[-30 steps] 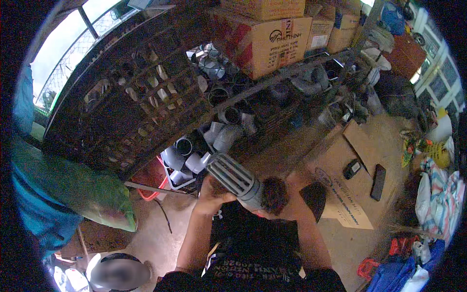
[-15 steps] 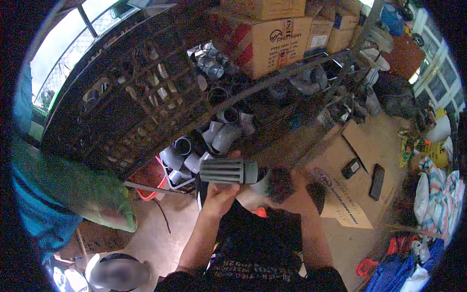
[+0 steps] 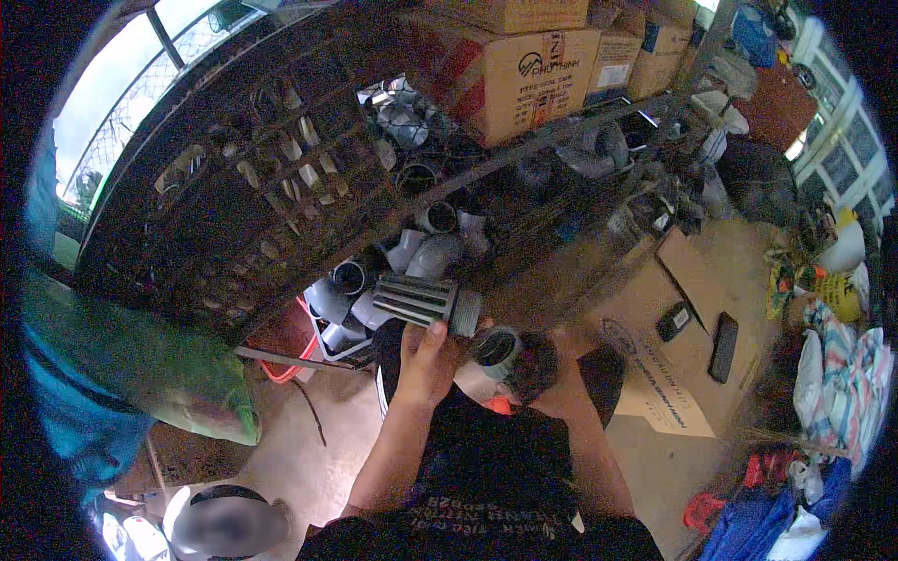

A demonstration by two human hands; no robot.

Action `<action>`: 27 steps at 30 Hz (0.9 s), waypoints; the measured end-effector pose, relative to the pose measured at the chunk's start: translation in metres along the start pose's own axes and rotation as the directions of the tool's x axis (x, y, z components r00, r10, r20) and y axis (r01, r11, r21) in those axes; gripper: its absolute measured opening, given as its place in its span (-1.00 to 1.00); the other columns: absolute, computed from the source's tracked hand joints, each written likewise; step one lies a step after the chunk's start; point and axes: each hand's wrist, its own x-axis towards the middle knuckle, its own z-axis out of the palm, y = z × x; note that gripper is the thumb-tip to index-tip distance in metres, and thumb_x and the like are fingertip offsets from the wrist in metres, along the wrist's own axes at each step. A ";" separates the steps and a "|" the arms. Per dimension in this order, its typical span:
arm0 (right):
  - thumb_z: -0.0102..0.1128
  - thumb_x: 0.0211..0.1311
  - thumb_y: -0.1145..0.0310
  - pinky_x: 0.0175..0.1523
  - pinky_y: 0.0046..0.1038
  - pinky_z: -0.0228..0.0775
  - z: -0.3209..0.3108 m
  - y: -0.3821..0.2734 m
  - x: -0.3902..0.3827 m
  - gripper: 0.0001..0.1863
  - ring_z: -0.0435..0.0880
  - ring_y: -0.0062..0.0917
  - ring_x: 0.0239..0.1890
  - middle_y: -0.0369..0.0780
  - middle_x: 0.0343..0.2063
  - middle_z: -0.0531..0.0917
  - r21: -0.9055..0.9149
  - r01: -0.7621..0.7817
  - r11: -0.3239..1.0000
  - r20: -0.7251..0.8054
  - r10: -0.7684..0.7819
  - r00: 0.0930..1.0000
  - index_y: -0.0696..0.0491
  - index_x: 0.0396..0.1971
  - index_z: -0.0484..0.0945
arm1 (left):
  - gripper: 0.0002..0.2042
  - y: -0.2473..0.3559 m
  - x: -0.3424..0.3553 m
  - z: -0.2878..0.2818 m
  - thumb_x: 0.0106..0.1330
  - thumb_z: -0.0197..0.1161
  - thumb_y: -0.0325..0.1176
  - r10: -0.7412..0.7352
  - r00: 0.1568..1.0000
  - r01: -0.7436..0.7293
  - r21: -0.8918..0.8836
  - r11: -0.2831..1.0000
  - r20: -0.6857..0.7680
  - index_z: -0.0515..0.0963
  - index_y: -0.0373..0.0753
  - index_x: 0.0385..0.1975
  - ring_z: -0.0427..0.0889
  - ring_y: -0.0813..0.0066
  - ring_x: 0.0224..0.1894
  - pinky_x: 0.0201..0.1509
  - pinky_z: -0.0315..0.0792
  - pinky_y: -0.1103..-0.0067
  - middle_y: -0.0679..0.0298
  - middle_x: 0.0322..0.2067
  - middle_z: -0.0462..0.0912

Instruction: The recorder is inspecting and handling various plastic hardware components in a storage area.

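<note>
My left hand (image 3: 427, 363) is closed round a grey ribbed plastic strainer (image 3: 416, 299) with a threaded end, its thumb pressed on the side. The strainer is tilted, with the threads (image 3: 466, 312) toward the right and slightly down. Just to the right, my right hand (image 3: 554, 385) grips a grey pipe fitting (image 3: 489, 366), its round dark mouth turned up toward the threads. The two parts are apart by a small gap. A small orange piece (image 3: 500, 405) shows under the fitting. Shadow and blur partly hide my right fingers.
Grey pipe elbows (image 3: 432, 257) fill a crate beyond my left hand. A dark metal rack (image 3: 281, 243) with small parts stretches behind it. Cardboard boxes (image 3: 538, 84) stand at the back. Flattened cardboard (image 3: 645, 309) at right bears a black phone-like object (image 3: 723, 348).
The strainer's threaded end has come away from beside the fitting's mouth and tipped downward. The fitting has turned so that its opening shows. Both hands keep their hold.
</note>
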 end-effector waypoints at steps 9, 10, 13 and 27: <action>0.53 -0.67 0.26 0.05 -0.34 0.29 -0.020 -0.037 -0.010 -0.11 0.48 -0.32 -0.08 -0.17 -0.19 0.54 0.068 -0.042 0.997 -0.118 0.050 0.992 0.08 -0.08 0.37 | -0.48 0.007 0.002 -0.002 0.13 0.20 -0.13 0.017 0.997 -0.018 0.002 1.000 0.073 0.25 -0.25 0.04 0.42 0.15 0.00 -0.01 0.38 0.14 0.14 -0.03 0.41; 0.52 -0.61 0.26 0.04 -0.34 0.29 -0.023 -0.045 -0.010 -0.18 0.49 -0.30 -0.09 -0.17 -0.22 0.54 -0.040 -0.025 0.999 -0.183 0.017 0.983 0.08 -0.11 0.39 | -0.49 0.005 0.004 -0.003 0.14 0.20 -0.14 0.018 0.998 -0.017 -0.023 1.000 0.060 0.26 -0.24 0.04 0.42 0.13 0.01 -0.03 0.39 0.13 0.14 -0.02 0.41; 0.47 -0.48 0.25 0.02 -0.32 0.29 -0.035 -0.028 -0.013 -0.28 0.49 -0.25 -0.12 -0.13 -0.24 0.54 -0.045 -0.056 0.997 -0.213 0.045 0.976 0.07 -0.14 0.40 | -0.51 0.000 0.007 -0.006 0.15 0.19 -0.14 -0.008 0.998 0.012 -0.061 0.998 0.061 0.27 -0.22 0.04 0.40 0.12 0.03 -0.04 0.40 0.13 0.15 -0.02 0.41; 0.34 -0.28 0.28 -0.20 -0.31 0.42 -0.197 0.038 -0.034 -0.37 0.58 -0.22 -0.24 -0.05 -0.30 0.59 -0.550 -0.466 0.693 -0.684 -0.054 0.728 0.01 -0.05 0.40 | -0.47 -0.021 -0.004 -0.005 0.16 0.14 -0.11 -0.114 0.990 0.113 0.015 0.993 0.084 0.22 -0.20 0.09 0.36 0.06 0.06 -0.06 0.41 0.12 0.12 0.05 0.34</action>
